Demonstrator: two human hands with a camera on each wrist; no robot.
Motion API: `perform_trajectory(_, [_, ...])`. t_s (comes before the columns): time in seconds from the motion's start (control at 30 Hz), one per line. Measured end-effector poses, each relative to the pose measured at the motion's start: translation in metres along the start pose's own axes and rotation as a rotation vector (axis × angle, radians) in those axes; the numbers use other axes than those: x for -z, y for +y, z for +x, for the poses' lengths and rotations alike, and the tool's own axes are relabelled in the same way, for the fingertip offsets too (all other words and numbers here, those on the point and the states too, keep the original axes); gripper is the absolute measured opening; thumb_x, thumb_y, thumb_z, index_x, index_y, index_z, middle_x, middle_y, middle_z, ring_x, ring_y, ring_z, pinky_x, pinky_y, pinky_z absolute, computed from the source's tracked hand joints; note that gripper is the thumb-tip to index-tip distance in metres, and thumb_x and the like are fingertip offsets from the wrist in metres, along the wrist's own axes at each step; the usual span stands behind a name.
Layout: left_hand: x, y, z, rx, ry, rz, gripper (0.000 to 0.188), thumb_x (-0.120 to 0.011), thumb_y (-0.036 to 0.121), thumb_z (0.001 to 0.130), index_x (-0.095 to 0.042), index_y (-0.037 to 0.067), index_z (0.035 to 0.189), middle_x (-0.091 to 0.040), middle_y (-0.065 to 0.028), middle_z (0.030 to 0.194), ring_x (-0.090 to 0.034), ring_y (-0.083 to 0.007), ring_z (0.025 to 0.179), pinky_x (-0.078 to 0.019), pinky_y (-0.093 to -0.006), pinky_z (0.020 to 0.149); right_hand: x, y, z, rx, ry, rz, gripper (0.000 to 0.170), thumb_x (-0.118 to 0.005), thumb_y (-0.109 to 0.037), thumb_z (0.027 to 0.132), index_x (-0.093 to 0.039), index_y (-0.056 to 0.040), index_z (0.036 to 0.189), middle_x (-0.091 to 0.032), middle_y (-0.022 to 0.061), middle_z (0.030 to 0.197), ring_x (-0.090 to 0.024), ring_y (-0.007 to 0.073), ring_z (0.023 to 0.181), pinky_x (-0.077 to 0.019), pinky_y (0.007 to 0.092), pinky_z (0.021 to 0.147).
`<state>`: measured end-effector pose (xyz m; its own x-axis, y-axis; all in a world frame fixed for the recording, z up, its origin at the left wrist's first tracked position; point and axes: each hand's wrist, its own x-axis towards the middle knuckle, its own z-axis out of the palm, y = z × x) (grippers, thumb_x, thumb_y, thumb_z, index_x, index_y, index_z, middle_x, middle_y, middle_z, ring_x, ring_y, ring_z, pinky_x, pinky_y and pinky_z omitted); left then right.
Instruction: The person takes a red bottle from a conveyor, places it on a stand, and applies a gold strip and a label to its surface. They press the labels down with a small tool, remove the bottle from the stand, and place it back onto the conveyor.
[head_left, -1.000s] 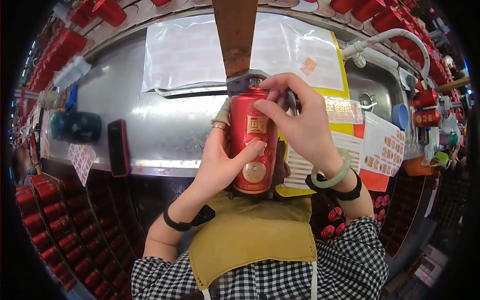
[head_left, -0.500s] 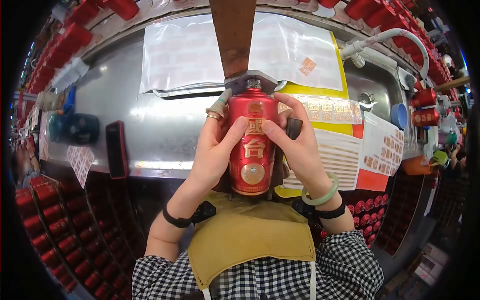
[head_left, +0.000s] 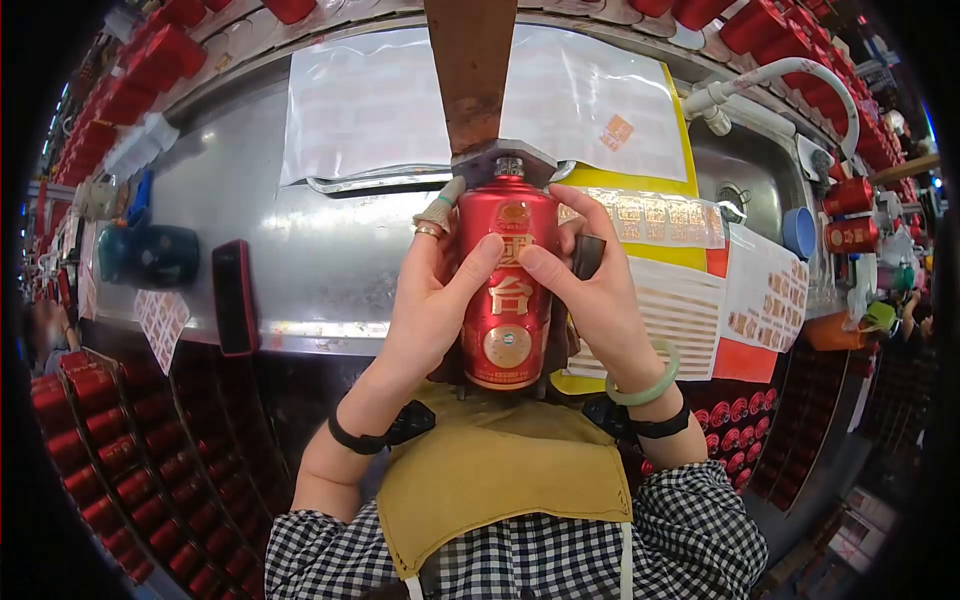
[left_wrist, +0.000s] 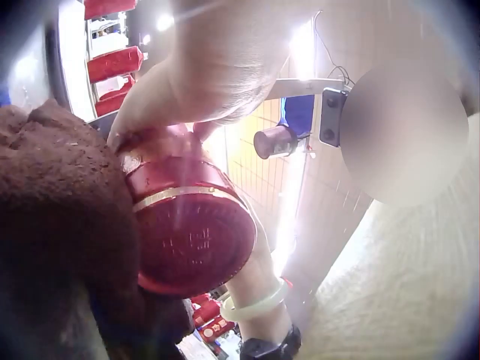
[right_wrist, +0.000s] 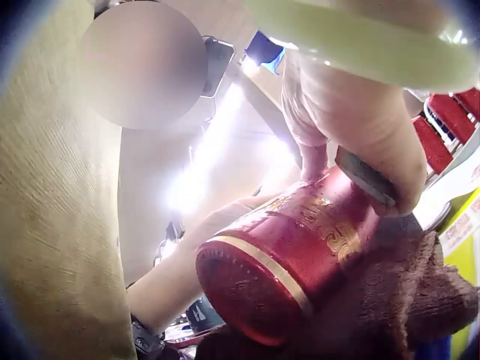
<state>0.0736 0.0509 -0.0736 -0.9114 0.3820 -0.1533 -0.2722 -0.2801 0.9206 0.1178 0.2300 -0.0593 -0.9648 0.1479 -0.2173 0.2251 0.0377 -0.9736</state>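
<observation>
Evidently, the chief risk is slippage: the red bottle [head_left: 508, 320] is glossy and rounded, and uneven thumb pressure could roll it against the brown cloth [right_wrist: 427, 300]. The dark flat piece [right_wrist: 365, 178] in the right hand [head_left: 600, 305] might also scuff the finish if its edge caught. Right hand and left hand [head_left: 420, 295] flank the bottle, fingers curled round its sides, thumbs on its front; its neck points toward the wooden post [head_left: 470, 80].

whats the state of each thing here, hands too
red bottle, lying tilted, gripped by both hands
left hand, curled round the bottle
right hand, curled round the bottle
brown cloth, bunched against the bottle
red-edged phone, lying dark face up
striped sheet, spread out
</observation>
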Motion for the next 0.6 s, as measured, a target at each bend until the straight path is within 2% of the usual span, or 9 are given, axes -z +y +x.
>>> perform_trajectory(0.23, [-0.001, 0.002, -0.001, -0.006, 0.003, -0.013, 0.072, -0.064, 0.012, 0.105, -0.023, -0.004, 0.163, -0.05, -0.018, 0.15, -0.052, -0.021, 0.136, -0.0446, -0.0369, 0.114, -0.001, 0.002, 0.001, 0.023, -0.003, 0.051, 0.069, -0.083, -0.024, 0.091, -0.049, -0.0059, 0.148, -0.057, 0.0018, 0.105, -0.054, 0.0104, 0.091, -0.0474, 0.027, 0.08])
perform_trajectory(0.3, [-0.002, 0.002, -0.001, -0.004, 0.003, -0.013, 0.072, -0.064, 0.012, 0.105, -0.023, -0.004, 0.163, -0.05, -0.0179, 0.151, -0.052, -0.0211, 0.136, -0.0444, -0.037, 0.114, -0.002, 0.0, 0.001, 0.014, 0.022, 0.083, 0.064, -0.081, -0.01, 0.092, -0.052, -0.0067, 0.149, -0.044, -0.0062, 0.094, -0.046, 0.003, 0.085, -0.0405, 0.0178, 0.079])
perform_trajectory(0.4, [-0.001, 0.002, -0.001, -0.005, 0.001, -0.013, 0.072, -0.064, 0.012, 0.105, -0.024, -0.004, 0.163, -0.05, -0.0176, 0.151, -0.052, -0.021, 0.137, -0.044, -0.037, 0.115, -0.006, -0.01, 0.0, -0.036, 0.037, 0.107, 0.062, -0.082, -0.01, 0.093, -0.052, -0.0065, 0.148, -0.044, -0.0065, 0.093, -0.045, 0.0023, 0.084, -0.0393, 0.0173, 0.077])
perform_trajectory(0.6, [0.0, 0.001, 0.0, 0.011, 0.004, -0.019, 0.071, -0.064, 0.012, 0.106, -0.024, -0.004, 0.162, -0.05, -0.0175, 0.151, -0.053, -0.0206, 0.136, -0.0443, -0.0369, 0.115, -0.009, -0.003, 0.003, -0.02, 0.073, 0.124, 0.06, -0.081, -0.011, 0.093, -0.054, -0.0063, 0.146, -0.043, -0.0074, 0.092, -0.044, 0.0014, 0.082, -0.0386, 0.0164, 0.075])
